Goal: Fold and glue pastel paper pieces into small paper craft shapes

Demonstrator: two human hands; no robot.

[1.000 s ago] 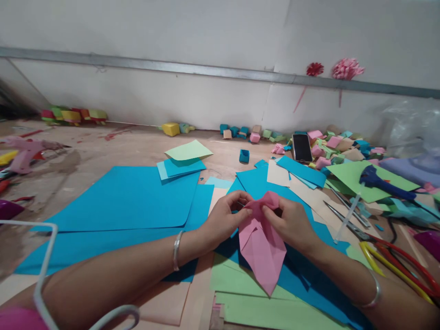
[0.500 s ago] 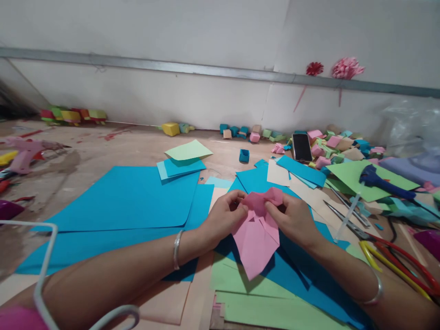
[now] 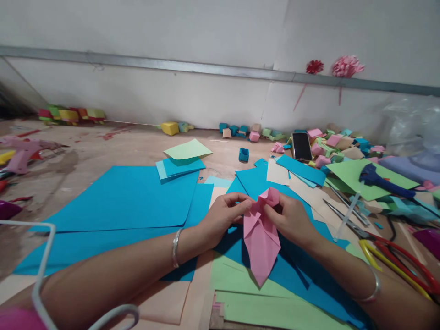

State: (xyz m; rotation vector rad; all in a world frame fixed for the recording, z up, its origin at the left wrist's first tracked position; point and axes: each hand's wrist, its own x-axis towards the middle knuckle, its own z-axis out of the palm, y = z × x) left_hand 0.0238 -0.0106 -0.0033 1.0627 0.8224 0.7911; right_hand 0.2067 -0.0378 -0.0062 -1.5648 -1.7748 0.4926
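Between my two hands is a pink sheet of folded paper, its pointed end hanging down toward me and its upper edge creased and curled. My left hand pinches the upper left edge between thumb and fingers. On the other side, my right hand grips the upper right part, thumb on the near face; its other fingers are partly hidden behind the paper. Below the held piece lie blue sheets and green sheets.
Large blue paper spreads to the left. Red-and-yellow-handled scissors, a blue glue gun and a phone lie right, near a heap of small paper boxes. A pink glue gun rests far left.
The pink paper's pointed end has swung slightly right and lower, and the sheet looks narrower, its left side drawn in. My left hand's fingers have shifted right along the upper edge.
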